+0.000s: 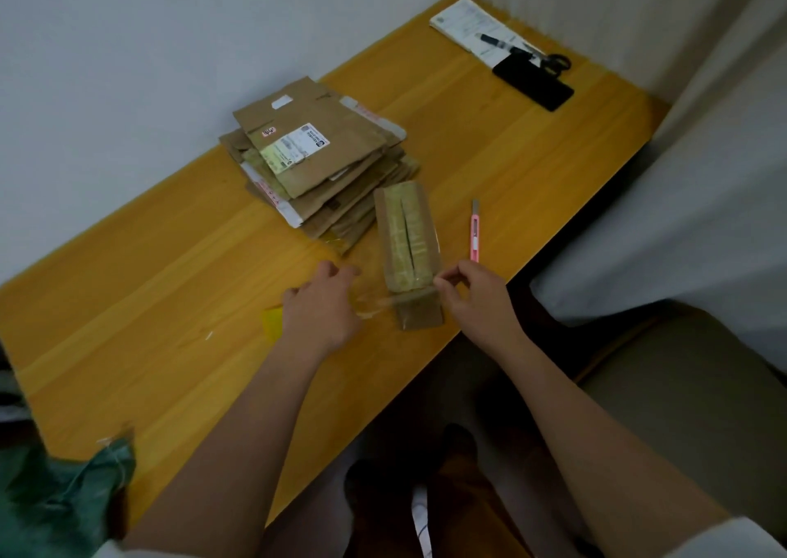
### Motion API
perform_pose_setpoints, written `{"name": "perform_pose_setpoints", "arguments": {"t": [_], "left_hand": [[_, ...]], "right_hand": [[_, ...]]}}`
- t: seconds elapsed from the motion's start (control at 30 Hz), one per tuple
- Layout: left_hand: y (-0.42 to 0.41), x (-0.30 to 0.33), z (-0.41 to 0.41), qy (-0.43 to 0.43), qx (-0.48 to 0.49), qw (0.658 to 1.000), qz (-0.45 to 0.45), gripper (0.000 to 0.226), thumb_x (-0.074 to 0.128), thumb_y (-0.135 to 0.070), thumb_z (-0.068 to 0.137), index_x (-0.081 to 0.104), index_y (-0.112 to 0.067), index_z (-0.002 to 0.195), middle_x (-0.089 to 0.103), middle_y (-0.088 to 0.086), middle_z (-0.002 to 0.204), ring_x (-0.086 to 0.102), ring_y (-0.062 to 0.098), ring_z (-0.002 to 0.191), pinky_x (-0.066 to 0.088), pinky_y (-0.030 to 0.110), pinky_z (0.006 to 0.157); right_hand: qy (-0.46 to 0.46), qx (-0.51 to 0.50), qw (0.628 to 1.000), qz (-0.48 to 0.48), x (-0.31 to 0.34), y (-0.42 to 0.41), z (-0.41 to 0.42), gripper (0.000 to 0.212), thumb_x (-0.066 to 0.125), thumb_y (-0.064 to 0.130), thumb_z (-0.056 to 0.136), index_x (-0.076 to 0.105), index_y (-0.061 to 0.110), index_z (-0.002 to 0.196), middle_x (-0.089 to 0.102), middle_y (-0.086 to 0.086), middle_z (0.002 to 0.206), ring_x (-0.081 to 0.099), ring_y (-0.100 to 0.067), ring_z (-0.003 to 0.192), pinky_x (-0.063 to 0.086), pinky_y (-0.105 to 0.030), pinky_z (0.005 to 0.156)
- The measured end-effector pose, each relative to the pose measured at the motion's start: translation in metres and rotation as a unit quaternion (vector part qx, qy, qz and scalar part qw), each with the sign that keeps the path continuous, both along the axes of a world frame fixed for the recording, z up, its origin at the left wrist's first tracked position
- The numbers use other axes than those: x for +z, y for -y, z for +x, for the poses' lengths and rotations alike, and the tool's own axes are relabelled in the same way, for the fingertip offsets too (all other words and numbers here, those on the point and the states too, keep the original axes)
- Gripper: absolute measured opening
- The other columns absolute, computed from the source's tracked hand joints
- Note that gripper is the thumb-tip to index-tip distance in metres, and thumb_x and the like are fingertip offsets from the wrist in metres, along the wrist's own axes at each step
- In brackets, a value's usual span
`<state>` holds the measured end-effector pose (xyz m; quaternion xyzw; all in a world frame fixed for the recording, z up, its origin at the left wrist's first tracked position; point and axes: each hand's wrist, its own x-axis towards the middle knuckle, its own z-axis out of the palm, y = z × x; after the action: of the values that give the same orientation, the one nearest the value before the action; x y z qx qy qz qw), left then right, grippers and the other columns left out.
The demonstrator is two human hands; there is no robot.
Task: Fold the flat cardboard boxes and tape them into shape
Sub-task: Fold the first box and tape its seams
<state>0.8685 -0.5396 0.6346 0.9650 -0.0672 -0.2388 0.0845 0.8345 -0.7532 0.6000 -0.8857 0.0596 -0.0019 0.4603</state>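
Note:
A small folded cardboard box (406,240) stands on the wooden table (170,285), its top flaps meeting along a slit with old tape around it. A strip of clear tape (394,300) stretches across the box's near end. My right hand (477,297) pinches the strip's right end at the box's corner. My left hand (321,308) holds the roll of clear tape (362,293) at the strip's left end, just left of the box. Behind the box lies a stack of flat cardboard boxes (319,161) with shipping labels.
A pink utility knife (474,231) lies right of the box. At the far right corner are papers (472,25), a pen, scissors (553,61) and a black phone (532,82). A yellow scrap (272,323) sits by my left wrist, and green cloth (64,498) lies at the near left edge.

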Motion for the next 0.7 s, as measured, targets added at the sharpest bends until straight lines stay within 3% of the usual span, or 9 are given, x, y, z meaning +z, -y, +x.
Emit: {"name": "perform_pose_setpoints", "arguments": {"t": [0.1,0.2,0.43,0.7], "left_hand": [[0.014,-0.004,0.002,0.024,-0.025,0.998,0.056,0.037,0.049,-0.025,0.091,0.054,-0.032,0.127,0.043,-0.003,0.139,0.051,0.028,0.116,0.03,0.047,0.104],[0.019,-0.01,0.001,0.088,-0.034,0.993,0.073,0.022,0.043,-0.032,0.096,0.061,-0.029,0.109,0.059,-0.006,0.118,0.055,0.023,0.107,0.029,0.042,0.101],[0.023,-0.014,0.007,0.079,0.001,0.995,0.059,0.028,0.037,-0.039,0.103,0.063,-0.027,0.102,0.066,-0.004,0.104,0.058,0.022,0.101,0.027,0.04,0.102],[0.043,-0.016,0.004,0.077,0.001,0.993,0.09,0.033,0.034,-0.039,0.103,0.063,-0.024,0.103,0.065,-0.002,0.108,0.058,0.025,0.103,0.029,0.039,0.097]], "right_hand": [[0.029,0.004,1.0,-0.011,-0.004,0.004,0.003,0.006,0.063,0.015,0.093,0.063,0.011,0.089,0.062,0.002,0.086,0.054,-0.007,0.079,0.038,-0.007,0.07],[0.049,-0.003,0.999,-0.005,-0.009,0.009,0.004,0.004,0.065,0.013,0.091,0.064,0.012,0.087,0.06,0.005,0.081,0.052,-0.004,0.076,0.042,-0.015,0.073],[0.049,-0.004,0.999,0.016,-0.019,0.014,0.004,0.005,0.064,0.011,0.091,0.064,0.014,0.088,0.058,0.012,0.079,0.055,-0.003,0.078,0.045,-0.022,0.076],[0.053,-0.013,0.998,0.005,-0.028,0.024,0.01,0.006,0.061,0.006,0.091,0.064,0.011,0.093,0.062,0.001,0.085,0.058,-0.011,0.078,0.051,-0.031,0.074]]}}
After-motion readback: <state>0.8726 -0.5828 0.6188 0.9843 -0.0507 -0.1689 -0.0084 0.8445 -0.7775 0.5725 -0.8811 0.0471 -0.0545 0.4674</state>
